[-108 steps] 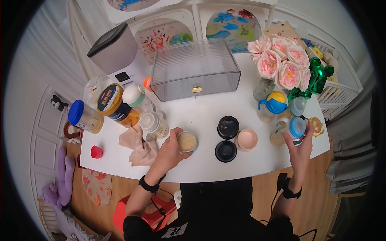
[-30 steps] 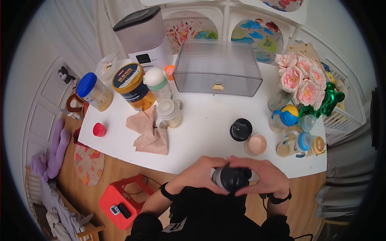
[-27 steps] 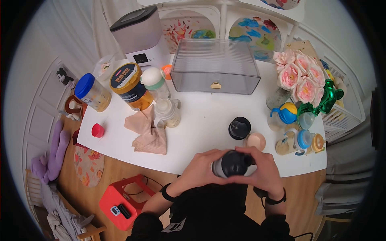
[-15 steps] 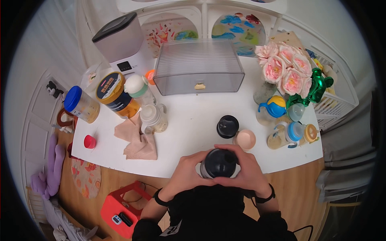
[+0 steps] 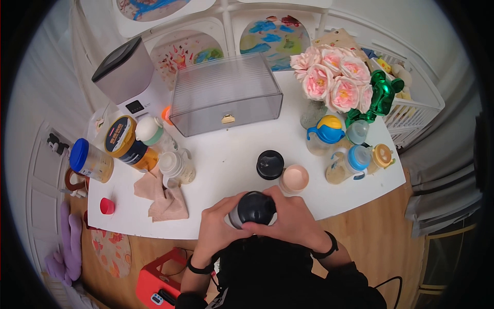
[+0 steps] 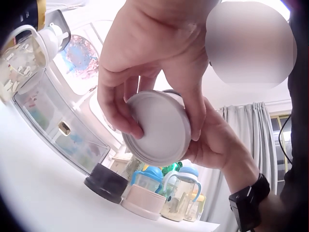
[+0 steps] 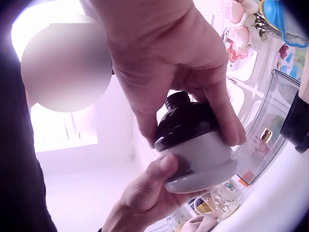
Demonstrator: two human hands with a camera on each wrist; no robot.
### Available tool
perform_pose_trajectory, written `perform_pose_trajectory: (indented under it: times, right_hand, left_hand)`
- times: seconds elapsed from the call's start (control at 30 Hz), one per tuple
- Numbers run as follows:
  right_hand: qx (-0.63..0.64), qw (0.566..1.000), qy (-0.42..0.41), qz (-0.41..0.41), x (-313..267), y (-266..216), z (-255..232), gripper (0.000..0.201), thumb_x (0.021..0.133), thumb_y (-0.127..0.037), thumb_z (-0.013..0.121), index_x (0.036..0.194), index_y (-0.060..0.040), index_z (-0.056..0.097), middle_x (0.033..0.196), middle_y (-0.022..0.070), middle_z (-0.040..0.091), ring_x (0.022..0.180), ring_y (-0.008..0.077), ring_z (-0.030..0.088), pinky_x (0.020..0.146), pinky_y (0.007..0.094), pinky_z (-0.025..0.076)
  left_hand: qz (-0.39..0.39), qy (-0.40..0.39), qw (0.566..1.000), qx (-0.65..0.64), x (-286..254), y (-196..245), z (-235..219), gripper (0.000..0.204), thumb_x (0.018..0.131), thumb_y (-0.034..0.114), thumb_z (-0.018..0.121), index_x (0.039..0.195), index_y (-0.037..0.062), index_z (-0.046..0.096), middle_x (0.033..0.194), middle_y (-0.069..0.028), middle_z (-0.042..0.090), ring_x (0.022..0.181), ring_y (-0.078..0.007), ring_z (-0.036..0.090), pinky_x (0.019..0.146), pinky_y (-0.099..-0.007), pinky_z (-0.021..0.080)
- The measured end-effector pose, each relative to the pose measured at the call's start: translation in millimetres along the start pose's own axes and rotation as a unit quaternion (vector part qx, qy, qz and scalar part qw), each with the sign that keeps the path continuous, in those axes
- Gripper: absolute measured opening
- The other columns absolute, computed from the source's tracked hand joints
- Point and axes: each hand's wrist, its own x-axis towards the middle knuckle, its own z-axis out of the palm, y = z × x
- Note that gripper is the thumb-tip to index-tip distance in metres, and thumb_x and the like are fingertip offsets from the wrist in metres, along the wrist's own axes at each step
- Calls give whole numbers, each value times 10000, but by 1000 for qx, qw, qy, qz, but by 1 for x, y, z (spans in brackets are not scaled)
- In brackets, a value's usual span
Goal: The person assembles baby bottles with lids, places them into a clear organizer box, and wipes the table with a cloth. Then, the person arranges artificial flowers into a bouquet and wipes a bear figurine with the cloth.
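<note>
Both hands hold a pale grey cup with a domed black lid (image 5: 256, 207) over the table's front edge. My left hand (image 5: 218, 226) grips the cup body (image 7: 200, 157); its smooth round base (image 6: 157, 128) shows in the left wrist view. With thumb and fingers, my right hand (image 5: 294, 216) grips round the black lid, whose short ridged spout (image 7: 177, 100) shows in the right wrist view. The cup is tilted. Just beyond the hands stand a round black lid (image 5: 270, 164) and a pale pink cup (image 5: 294, 178).
To the right stand several baby bottles, including a blue-collared bottle (image 5: 355, 159), near a vase of pink roses (image 5: 337, 82). At left are a handled bottle (image 5: 177, 167), a beige cloth (image 5: 162, 195) and jars. A clear grey box (image 5: 226, 98) sits behind on the white table (image 5: 221, 159).
Earlier, my left hand held the cup uncovered with powder inside, and my right hand held a baby bottle. One black lid has left the table and now tops the cup, held by both hands.
</note>
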Motion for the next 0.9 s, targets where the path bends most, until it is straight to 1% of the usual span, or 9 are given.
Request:
perform_pose_trajectory:
  times: [0.1,0.17,0.3,0.43,0.47,0.53,0.63,0.73,0.9]
  right_hand:
    - [2,997,-77,-9,3,1,-9,714,723,-445,840,1173,-1,509,917,176,707,814,361,713,723,381,581]
    - [22,978,-190,-82,5,1,-21,704,744,-376,826,1260,-35,491,1116,188,673,911,383,690,798,395,570]
    - [80,921,-309,-222,9,8,-31,720,766,-281,796,1347,-61,431,1416,208,490,1072,394,627,897,414,539]
    - [84,944,-269,-172,10,-5,-38,719,760,-307,811,1321,-52,439,1400,203,509,1026,391,648,862,408,550]
    - [68,964,-207,-155,7,-6,-35,704,757,-352,814,1279,-36,463,1292,210,576,956,387,670,811,408,561]
    - [53,978,-147,-140,3,-14,-30,697,753,-397,817,1238,-20,486,1183,216,643,887,384,691,760,407,572]
    - [-11,996,81,-26,0,-25,-9,718,724,-512,816,1103,27,533,698,168,662,661,367,698,586,396,565]
    - [-57,984,168,-8,5,-23,3,747,695,-523,829,1107,24,532,726,171,662,659,351,701,583,388,564]
    - [53,996,65,-30,7,-24,-25,738,616,-421,890,1152,-43,551,954,150,687,883,304,714,779,376,566]
  left_hand:
    - [-44,-66,996,-48,-1,-10,-6,661,545,125,861,1172,41,669,1059,-139,712,985,-285,700,875,-350,538]
    - [-66,-119,985,-108,-6,-20,-6,669,509,118,895,1139,31,689,1021,-119,725,949,-214,706,868,-313,527]
    - [5,-236,940,-247,-8,-40,-3,639,499,131,945,1079,14,705,945,-66,729,902,-105,654,845,-269,501]
    - [-70,-177,950,-246,-9,-24,-4,692,515,106,939,1137,-40,673,1019,-88,719,955,-140,651,876,-290,508]
    - [-67,-180,950,-245,-8,-22,-3,692,515,106,939,1137,-40,673,1019,-88,719,955,-140,651,876,-290,508]
    - [-75,-52,967,-240,-8,-9,4,706,547,123,928,1171,-55,649,1066,-92,708,984,-137,645,880,-306,518]
    - [-49,50,988,-140,-5,1,22,648,602,120,894,1178,-34,640,1078,-132,706,990,-208,677,884,-329,521]
    - [-40,136,988,-54,0,14,36,664,608,117,888,1209,5,629,1092,-157,692,997,-289,681,891,-341,519]
    - [7,128,985,-114,0,10,47,830,600,118,909,1304,22,479,1181,-138,596,1092,-269,607,941,-349,472]
